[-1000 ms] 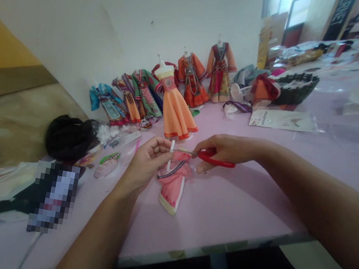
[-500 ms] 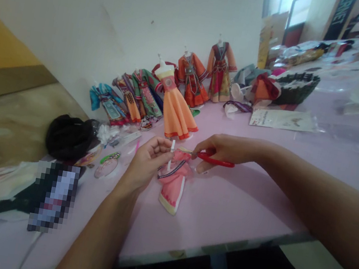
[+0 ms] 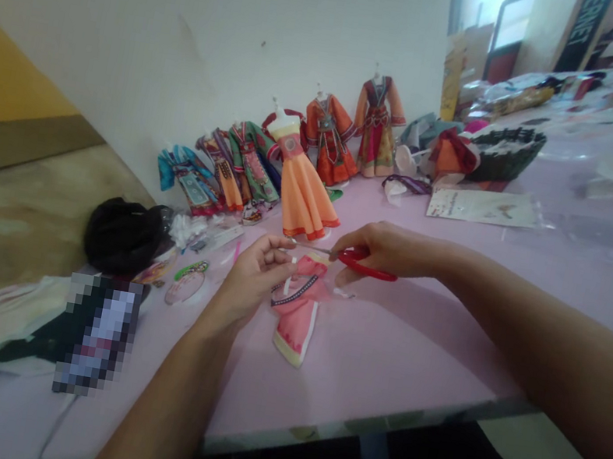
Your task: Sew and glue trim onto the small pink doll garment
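My left hand (image 3: pixel 251 277) is closed in a pinch on a narrow white strip (image 3: pixel 288 285), whose lower part hangs below the fingertips. My right hand (image 3: pixel 390 246) grips red-handled scissors (image 3: pixel 373 271). Their blades point left, look closed or nearly so, and lie close to my left fingertips, just above the strip. Beneath and between both hands lies a small pink doll garment (image 3: pixel 294 328) with pale edging and a dark dotted trim band. A small whitish scrap (image 3: pixel 343 294) is on the table under my right hand.
Behind my hands stands a doll-size orange dress (image 3: pixel 307 190), with several colourful robes along the wall. A dark basket (image 3: pixel 506 158) and a printed card (image 3: pixel 482 207) are at the back right. A black cloth bundle (image 3: pixel 121 238) and folded fabric (image 3: pixel 23 322) lie left.
The scissor blades have shifted left and slightly up to my left fingertips and look more closed. The strip's upper end, which stood above those fingertips, no longer shows there.
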`<state>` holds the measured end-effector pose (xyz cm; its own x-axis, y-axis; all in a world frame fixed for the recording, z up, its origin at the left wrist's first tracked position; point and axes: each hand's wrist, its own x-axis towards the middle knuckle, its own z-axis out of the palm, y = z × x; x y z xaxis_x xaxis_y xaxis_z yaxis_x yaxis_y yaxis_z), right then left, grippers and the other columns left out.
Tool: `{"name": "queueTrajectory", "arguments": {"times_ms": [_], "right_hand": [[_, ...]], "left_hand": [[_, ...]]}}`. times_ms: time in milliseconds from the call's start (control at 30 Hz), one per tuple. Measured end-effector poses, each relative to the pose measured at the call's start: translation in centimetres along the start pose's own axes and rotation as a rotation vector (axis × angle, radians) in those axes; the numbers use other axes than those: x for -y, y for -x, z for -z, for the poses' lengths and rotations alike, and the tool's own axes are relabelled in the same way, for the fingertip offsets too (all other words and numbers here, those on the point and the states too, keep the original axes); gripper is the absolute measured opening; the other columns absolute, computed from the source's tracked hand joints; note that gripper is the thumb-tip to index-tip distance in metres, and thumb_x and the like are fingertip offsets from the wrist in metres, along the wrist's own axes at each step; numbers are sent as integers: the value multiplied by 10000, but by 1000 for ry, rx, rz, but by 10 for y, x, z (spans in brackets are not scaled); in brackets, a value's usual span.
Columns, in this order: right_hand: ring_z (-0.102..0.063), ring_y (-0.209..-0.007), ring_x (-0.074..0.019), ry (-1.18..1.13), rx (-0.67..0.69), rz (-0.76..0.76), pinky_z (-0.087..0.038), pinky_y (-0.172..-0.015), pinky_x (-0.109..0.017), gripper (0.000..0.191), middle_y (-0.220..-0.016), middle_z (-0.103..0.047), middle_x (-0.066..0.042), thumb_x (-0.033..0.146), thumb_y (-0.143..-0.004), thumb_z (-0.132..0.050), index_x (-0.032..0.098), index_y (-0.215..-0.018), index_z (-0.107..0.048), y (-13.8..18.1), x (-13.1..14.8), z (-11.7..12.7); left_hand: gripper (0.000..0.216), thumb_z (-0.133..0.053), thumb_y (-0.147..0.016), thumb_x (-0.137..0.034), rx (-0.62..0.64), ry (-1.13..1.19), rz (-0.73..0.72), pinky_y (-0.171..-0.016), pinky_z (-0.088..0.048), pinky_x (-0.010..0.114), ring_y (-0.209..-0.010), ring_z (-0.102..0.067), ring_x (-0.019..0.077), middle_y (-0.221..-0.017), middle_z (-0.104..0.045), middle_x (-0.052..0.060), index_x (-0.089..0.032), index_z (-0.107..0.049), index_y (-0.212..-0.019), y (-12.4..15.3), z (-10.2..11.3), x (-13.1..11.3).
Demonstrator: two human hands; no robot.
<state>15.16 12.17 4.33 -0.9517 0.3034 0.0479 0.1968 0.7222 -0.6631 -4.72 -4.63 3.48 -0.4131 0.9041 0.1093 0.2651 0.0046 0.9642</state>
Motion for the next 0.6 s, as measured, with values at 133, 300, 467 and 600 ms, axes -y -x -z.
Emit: {"name": "queueTrajectory", "arguments": {"times_ms": [133,300,467,600], "right_hand": [[-539,-703,-182,1,-114,-11,-410,-701,-307,685,-809,-658,-33,746,-756,-726,221,-1194,-776,1,-1,5],[-541,-695,-190,36,-127,-10,-414,-690,-302,713,-752,-628,-21,785,-748,-700,225,-1182,-778,-1,-3,-2],[-565,-707,-207,72,-102,-12,-396,-687,-305,742,-783,-667,-37,835,-729,-660,235,-1146,-788,-5,-3,-10],[-557,-693,-209,78,-96,-14,-393,-687,-314,732,-767,-666,-39,835,-733,-650,241,-1138,-789,-6,-3,-13]], "left_hand": [[353,-849,-664,-270,-28,-81,-10,-678,-471,257,-681,-616,127,-748,-649,-24,-176,-668,-953,-2,13,-5],[345,-876,-605,-322,-155,-224,14,-666,-475,258,-686,-619,137,-737,-670,-6,-176,-675,-844,-11,65,-13],[340,-903,-483,-253,-244,-317,192,-546,-390,238,-540,-542,121,-582,-633,-1,-160,-641,-679,-19,135,-4],[326,-890,-451,-238,-297,-341,288,-541,-396,233,-534,-554,120,-591,-660,13,-159,-643,-648,-18,170,10]]}}
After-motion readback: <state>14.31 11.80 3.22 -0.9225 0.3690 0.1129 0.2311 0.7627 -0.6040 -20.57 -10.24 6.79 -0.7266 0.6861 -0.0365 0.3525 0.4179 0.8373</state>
